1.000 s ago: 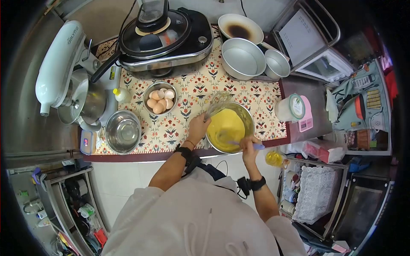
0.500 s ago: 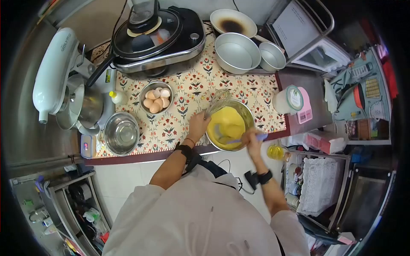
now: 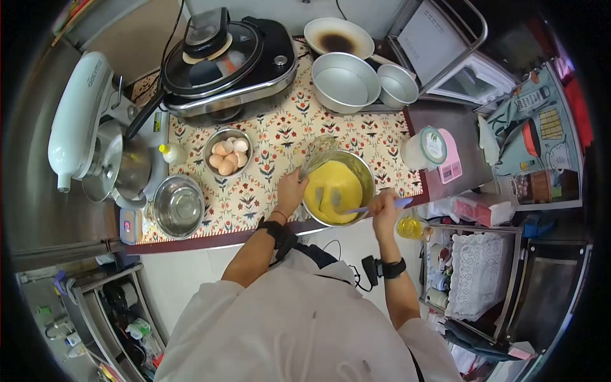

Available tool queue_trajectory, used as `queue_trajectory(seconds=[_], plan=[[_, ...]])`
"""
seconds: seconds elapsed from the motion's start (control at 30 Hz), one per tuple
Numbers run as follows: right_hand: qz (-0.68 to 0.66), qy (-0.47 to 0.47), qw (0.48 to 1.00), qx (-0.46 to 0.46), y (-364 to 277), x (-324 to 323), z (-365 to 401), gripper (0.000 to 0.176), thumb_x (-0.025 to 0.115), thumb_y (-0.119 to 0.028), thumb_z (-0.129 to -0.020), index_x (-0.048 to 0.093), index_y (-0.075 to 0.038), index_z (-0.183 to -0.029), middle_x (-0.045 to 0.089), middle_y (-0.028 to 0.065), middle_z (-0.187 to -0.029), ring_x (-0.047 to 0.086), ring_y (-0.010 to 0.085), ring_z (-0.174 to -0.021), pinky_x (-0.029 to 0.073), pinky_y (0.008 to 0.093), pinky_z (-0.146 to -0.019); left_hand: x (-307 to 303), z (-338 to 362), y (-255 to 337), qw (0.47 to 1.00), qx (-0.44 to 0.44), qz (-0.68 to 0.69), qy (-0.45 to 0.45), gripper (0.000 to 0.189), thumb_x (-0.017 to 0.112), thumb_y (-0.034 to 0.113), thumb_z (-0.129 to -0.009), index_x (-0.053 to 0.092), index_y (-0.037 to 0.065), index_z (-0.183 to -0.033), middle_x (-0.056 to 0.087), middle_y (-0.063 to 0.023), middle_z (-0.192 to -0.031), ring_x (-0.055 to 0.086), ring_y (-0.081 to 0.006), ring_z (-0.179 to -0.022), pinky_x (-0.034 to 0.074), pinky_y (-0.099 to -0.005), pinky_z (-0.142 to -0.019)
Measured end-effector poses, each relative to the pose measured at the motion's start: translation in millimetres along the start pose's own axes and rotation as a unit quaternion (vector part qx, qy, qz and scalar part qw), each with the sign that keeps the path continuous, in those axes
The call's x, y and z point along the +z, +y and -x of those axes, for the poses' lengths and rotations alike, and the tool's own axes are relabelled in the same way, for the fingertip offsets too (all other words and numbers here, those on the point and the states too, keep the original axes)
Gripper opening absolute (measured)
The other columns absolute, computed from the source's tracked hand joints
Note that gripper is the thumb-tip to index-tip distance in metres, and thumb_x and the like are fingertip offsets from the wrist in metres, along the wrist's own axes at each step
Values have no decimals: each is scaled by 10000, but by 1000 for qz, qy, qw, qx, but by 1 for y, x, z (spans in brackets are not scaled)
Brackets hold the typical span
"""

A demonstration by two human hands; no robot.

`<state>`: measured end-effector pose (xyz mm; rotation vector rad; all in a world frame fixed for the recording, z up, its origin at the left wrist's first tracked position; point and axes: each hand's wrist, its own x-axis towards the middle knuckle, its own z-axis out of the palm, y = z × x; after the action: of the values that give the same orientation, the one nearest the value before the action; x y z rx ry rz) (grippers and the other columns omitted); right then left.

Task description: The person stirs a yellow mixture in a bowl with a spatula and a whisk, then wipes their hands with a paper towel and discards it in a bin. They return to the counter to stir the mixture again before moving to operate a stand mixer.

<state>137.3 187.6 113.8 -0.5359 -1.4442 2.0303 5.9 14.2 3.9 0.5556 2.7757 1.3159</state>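
A steel mixing bowl (image 3: 367, 175) full of yellow batter (image 3: 337, 178) stands at the near edge of the flowered mat. My left hand (image 3: 291, 190) grips the bowl's left rim, where a wire whisk (image 3: 316, 153) leans. My right hand (image 3: 384, 207) holds a blue-handled spatula (image 3: 366, 207) at the bowl's right side, its blade down in the batter.
On the flowered mat (image 3: 280, 137) stand a bowl of eggshells (image 3: 227, 154), an empty steel bowl (image 3: 179, 206), two cake tins (image 3: 344, 83), a lidded pot on a cooker (image 3: 219, 60) and a white stand mixer (image 3: 83, 121). A tub on a pink scale (image 3: 436, 153) is at right; shelves stand below.
My right hand has drawn the spatula rightward and outward across the batter, from over the bowl toward its right rim. The left hand keeps its grip on the bowl.
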Motion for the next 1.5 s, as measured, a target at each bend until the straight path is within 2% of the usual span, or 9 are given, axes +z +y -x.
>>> queue_trajectory(seconds=[0.27,0.47,0.6,0.83,1.03,1.23,1.33,1.43,1.5], plan=[[234,40,957,-167,29,11,12,302,493,-108,-883,384,-68,-605,347,-6,-473,319,82,-412,261,234,-411,2,7,1,999,-30,20,11,333,580,200,-742,585,-31,-981,592,-216,-670,596,-347,-620,475,-413,-579],[-16,56,998,31,12,30,10,276,510,-86,-873,406,-61,-619,373,6,-474,336,85,-413,271,234,-415,4,2,3,999,-38,8,-4,365,577,197,-744,575,-42,-1020,589,-232,-676,600,-345,-623,478,-410,-585],[-35,78,991,-101,-15,34,-20,293,512,-95,-876,403,-59,-605,392,12,-484,324,88,-412,286,240,-423,0,5,5,999,-39,36,0,370,574,194,-746,572,-44,-1029,590,-237,-684,600,-345,-625,480,-406,-592],[286,-23,954,-86,43,10,41,269,566,-106,-852,443,-72,-615,378,-31,-504,355,53,-490,310,217,-486,3,12,3,999,-52,7,-7,360,573,197,-746,579,-40,-1018,591,-232,-688,602,-340,-634,478,-401,-598],[-75,34,996,-37,-24,43,-22,286,581,-95,-838,442,-71,-589,393,-20,-490,351,69,-449,288,229,-448,-1,4,6,998,-53,23,-5,354,575,196,-737,588,-34,-1006,594,-221,-688,600,-335,-626,478,-397,-586],[303,-34,931,-202,66,9,3,284,544,-68,-842,429,-51,-583,417,-15,-515,393,68,-489,319,224,-467,5,4,4,997,-13,54,60,248,578,198,-749,538,-45,-715,538,-226,-570,559,-360,-535,441,-428,-532],[257,-64,951,-159,53,8,31,276,532,-39,-839,449,-45,-576,485,12,-526,397,46,-489,297,215,-444,8,14,1,997,-36,50,55,249,580,197,-748,539,-47,-716,537,-223,-568,558,-358,-532,440,-429,-531],[23,20,997,65,12,24,-13,305,519,-58,-843,410,-52,-558,385,-15,-459,338,61,-421,274,234,-414,6,7,4,998,-30,45,42,253,582,200,-746,559,-39,-824,559,-219,-611,573,-350,-567,454,-420,-552],[9,7,1000,-2,-11,40,-34,316,518,-71,-846,398,-49,-554,368,-22,-461,330,70,-417,272,239,-413,1,4,5,999,-43,23,5,350,580,200,-746,586,-23,-1016,598,-220,-692,604,-342,-638,482,-405,-595]])
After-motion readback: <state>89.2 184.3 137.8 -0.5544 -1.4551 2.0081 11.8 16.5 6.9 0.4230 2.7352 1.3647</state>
